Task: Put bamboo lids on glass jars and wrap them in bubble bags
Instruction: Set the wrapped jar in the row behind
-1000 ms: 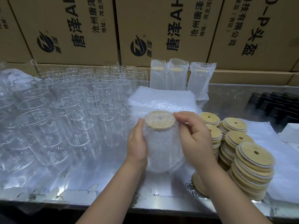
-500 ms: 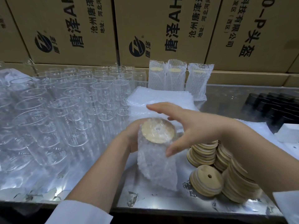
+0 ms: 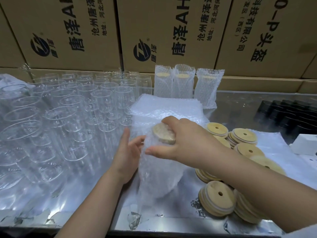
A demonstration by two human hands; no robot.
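Brown cardboard cartons (image 3: 72,31) printed in black stand stacked behind a shiny metal table (image 3: 171,220). Rows of empty clear glass tumbler jars (image 3: 68,117) fill its left side, a flat pile of translucent bubble bags (image 3: 164,107) lies in the middle, and three finished wrapped jars (image 3: 181,83) stand upright at the back. Stacks of round bamboo lids with centre holes (image 3: 245,136) crowd the right.

Near the front centre, a clear glass jar (image 3: 163,162) stands tilted inside a translucent bubble bag (image 3: 151,186), with a round bamboo lid (image 3: 163,134) on its mouth. The right hand (image 3: 187,143) is clamped over the top, fingers curled round the lid's rim and thumb pressed to the bag's side. The left hand (image 3: 127,155) lies against the bag's left flank, fingers loosely extended and only touching.

The glass is likely light yet breakable. The soft bag probably slips over it, so a grip at the rigid lidded rim, with a palm steadying the body, seems safest. Whether the lid is fully seated cannot be told.
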